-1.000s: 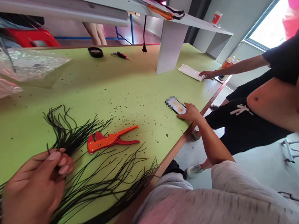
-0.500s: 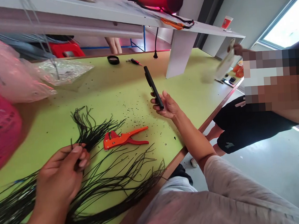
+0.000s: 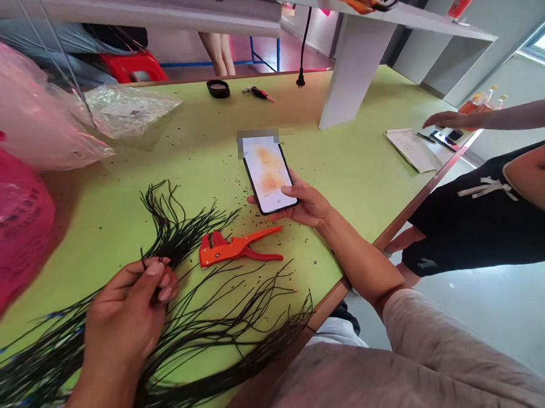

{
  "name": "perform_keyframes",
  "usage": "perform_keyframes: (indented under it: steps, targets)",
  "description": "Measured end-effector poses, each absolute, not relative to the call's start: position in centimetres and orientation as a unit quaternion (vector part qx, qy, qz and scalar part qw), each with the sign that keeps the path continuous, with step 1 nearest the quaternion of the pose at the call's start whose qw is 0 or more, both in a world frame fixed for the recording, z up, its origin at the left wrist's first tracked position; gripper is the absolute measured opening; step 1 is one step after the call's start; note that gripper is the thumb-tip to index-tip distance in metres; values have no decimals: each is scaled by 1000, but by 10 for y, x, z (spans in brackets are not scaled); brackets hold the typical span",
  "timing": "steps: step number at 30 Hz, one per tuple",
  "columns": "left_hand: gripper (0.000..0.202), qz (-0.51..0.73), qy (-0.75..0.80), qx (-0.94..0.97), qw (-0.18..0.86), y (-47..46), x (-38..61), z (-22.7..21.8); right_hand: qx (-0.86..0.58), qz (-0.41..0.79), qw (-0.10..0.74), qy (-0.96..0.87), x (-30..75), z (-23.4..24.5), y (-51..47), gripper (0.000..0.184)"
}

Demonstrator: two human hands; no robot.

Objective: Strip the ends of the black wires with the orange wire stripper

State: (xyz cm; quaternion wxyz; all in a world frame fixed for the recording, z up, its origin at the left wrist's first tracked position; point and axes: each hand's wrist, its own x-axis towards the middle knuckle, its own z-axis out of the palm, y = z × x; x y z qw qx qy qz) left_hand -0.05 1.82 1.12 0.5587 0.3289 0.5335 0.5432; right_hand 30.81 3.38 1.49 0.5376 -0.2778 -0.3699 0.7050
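Observation:
My right hand [image 3: 300,205] is closed round a smartphone [image 3: 271,176], its lit screen turned up toward me and the thumb lying on the lower right of the glass. At the lower left, my left hand [image 3: 131,305] pinches black wires [image 3: 177,240], whose loose ends fan out past the fingers. An orange-red wire stripper [image 3: 238,246] lies on the green table between the two hands. More black wires [image 3: 225,342] spread along the table's near edge, partly under my left forearm.
Pink bags [image 3: 15,226] and clear plastic bags [image 3: 128,108] sit at the left. A black ring-shaped roll [image 3: 218,88] lies at the back. A power plug [image 3: 300,79] hangs from the shelf. On the right, a co-worker's hand [image 3: 447,120] is over a phone beside a white pad [image 3: 414,149].
My right hand has turned the phone from edge-on to screen facing me. The co-worker's arm has come down to the table, and the pale board it held now lies there.

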Motion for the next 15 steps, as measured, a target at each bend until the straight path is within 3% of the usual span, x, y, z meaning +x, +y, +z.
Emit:
perform_keyframes:
  steps: [6,15]
  targets:
    - [29,552,543,314,549,21,-1,6,-312,686,546,-367,305,13,36,64]
    - [30,558,535,315,551,22,-4,2,-325,669,542,-392,301,4,36,75]
